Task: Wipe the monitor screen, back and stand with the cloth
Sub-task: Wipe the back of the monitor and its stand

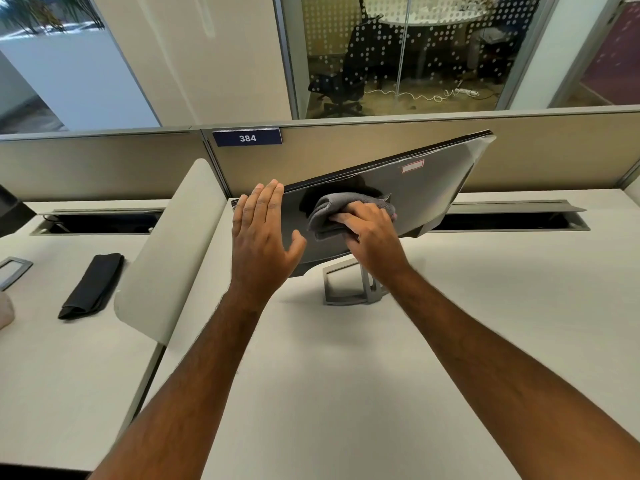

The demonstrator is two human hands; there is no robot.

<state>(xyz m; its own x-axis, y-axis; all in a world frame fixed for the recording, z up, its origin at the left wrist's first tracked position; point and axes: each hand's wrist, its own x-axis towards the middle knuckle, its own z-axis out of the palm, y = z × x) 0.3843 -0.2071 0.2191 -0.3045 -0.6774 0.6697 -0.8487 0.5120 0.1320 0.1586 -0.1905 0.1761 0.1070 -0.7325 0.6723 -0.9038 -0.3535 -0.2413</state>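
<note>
Pressing grey cloth (346, 211) on monitor (426, 188) screen, right hand (372, 230) clutches it; left hand (263, 233), fingers straight, braces left edge. Monitor tilted on stand (349, 285), mid-counter (346, 375). Cloth soft; panel likely fragile, tippy: hold bezel.

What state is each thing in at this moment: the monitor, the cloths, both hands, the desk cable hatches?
Black flat monitor: tilted, on its grey stand, film peeling at the top right corner.
Grey crumpled cloth: pressed on the screen.
Right hand: grips the grey cloth.
Left hand: fingers straight, at the monitor's left edge.
Black folded cloth: lying flat on the neighbouring desk.
Grey cable hatches: lids raised.
</note>
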